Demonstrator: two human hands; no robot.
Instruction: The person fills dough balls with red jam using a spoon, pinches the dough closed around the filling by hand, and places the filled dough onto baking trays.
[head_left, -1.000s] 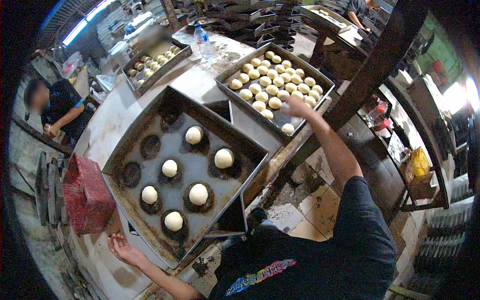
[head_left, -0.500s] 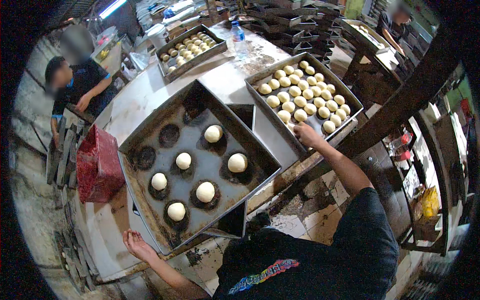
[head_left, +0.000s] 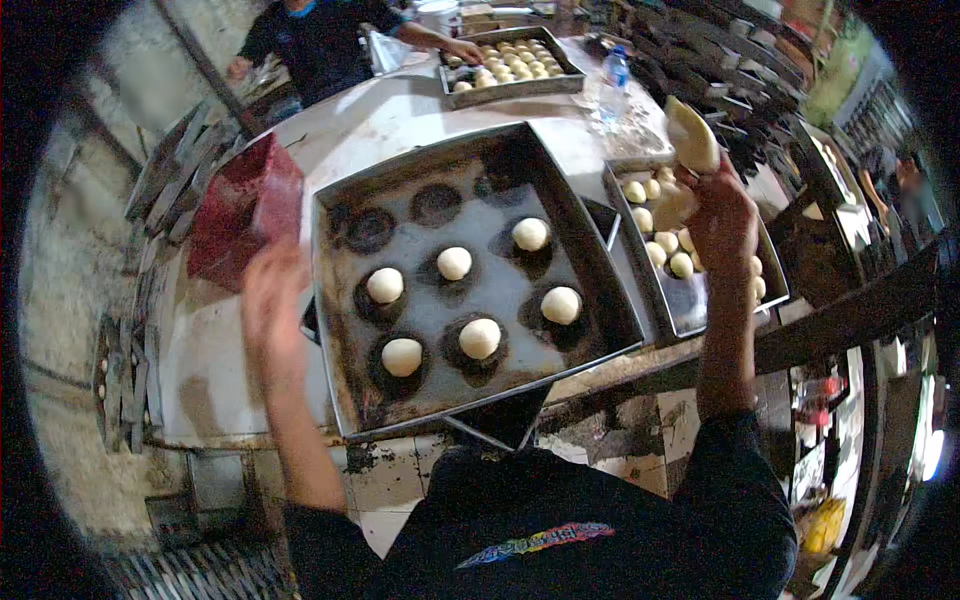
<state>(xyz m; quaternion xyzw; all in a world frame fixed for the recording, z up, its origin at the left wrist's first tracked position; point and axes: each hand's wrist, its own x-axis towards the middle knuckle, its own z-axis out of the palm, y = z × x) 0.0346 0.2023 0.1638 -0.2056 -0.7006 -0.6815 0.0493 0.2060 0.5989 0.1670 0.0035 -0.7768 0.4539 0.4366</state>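
My right hand is raised over the right-hand tray and grips a pale dough piece, stretched long and blurred by motion. Round dough balls lie in that tray, partly hidden by my hand and forearm. In front of me a large, dark, worn baking tray holds several spaced dough balls in two rows, with dark round stains around them. My left hand is up beside this tray's left edge, near a red plastic bin; its fingers are smeared by motion.
Across the white table, a person's hand reaches over another tray of dough balls. A plastic bottle stands near the far right edge. Beneath the big tray a dark metal tray sticks out.
My right hand has lifted from the right tray with a dough piece. My left hand has risen beside the big tray. The view has turned, and the person opposite now reaches into the far tray.
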